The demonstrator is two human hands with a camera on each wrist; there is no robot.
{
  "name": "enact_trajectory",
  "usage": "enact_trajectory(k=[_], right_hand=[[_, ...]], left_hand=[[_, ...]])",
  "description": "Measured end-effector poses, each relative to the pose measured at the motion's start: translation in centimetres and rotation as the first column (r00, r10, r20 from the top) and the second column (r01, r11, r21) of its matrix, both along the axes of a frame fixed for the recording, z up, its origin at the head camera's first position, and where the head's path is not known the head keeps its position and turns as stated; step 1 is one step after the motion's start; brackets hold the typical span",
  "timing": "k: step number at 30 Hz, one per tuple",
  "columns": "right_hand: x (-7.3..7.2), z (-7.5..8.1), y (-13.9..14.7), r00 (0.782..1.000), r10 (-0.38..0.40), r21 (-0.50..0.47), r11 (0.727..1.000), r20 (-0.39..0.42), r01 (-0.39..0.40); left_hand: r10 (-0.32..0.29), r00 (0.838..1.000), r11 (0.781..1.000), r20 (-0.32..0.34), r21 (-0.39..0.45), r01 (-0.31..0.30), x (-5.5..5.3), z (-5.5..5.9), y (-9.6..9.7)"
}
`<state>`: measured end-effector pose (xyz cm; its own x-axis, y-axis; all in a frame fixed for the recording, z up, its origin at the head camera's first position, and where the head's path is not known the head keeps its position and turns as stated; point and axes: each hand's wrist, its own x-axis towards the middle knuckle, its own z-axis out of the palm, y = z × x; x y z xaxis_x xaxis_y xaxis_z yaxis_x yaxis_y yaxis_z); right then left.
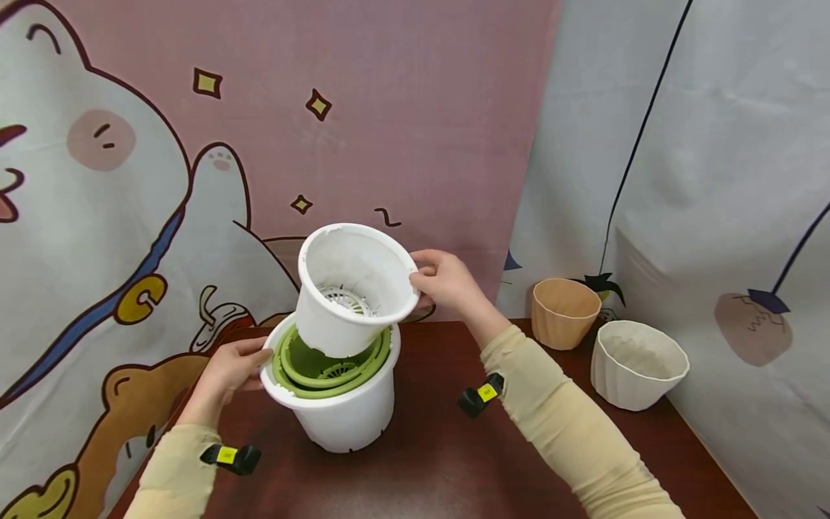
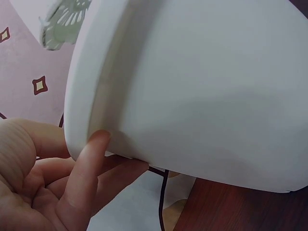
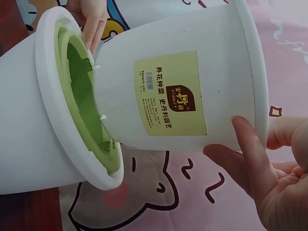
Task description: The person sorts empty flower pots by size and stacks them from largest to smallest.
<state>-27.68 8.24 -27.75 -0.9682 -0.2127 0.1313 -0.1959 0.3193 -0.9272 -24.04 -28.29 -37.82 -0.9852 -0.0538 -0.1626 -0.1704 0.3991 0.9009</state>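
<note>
A large white plastic flowerpot [image 1: 350,422] stands on the table with green pots [image 1: 324,386] nested inside it. My left hand [image 1: 236,366] pinches its rim at the left; in the left wrist view the thumb and fingers [image 2: 86,168] meet at that rim. Above the nest, a smaller white flowerpot [image 1: 324,317] is tilted, its slotted base over the green opening. My right hand [image 1: 447,282] grips this pot by the right side of its rim. The right wrist view shows a yellow-green label [image 3: 173,96] on its wall.
To the right on the dark red-brown table [image 1: 447,432] stand a peach fluted pot [image 1: 560,324] and a cream fluted pot [image 1: 625,382]. A printed cloth with cartoon figures [image 1: 415,130] hangs behind the table, and white cloth [image 1: 726,238] hangs along the right side.
</note>
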Motion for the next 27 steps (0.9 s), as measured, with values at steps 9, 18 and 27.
enact_trajectory(k=[9, 18, 27], right_hand=[[0.0, -0.6, -0.9, 1.000, 0.022, -0.039, 0.999, 0.021, -0.022], [0.0, -1.4, -1.9, 0.999, 0.039, -0.048, 0.998, 0.031, -0.038], [0.0, -2.2, -2.9, 0.999, 0.037, -0.015, 0.999, 0.014, -0.037]], left_hand=[[0.010, 1.000, 1.000, 0.004, 0.000, -0.010, -0.1, -0.1, 0.0], [-0.002, 1.000, 1.000, -0.004, 0.008, 0.002, -0.1, -0.2, -0.1], [0.000, 1.000, 1.000, -0.009, 0.021, 0.000, -0.1, -0.3, 0.0]])
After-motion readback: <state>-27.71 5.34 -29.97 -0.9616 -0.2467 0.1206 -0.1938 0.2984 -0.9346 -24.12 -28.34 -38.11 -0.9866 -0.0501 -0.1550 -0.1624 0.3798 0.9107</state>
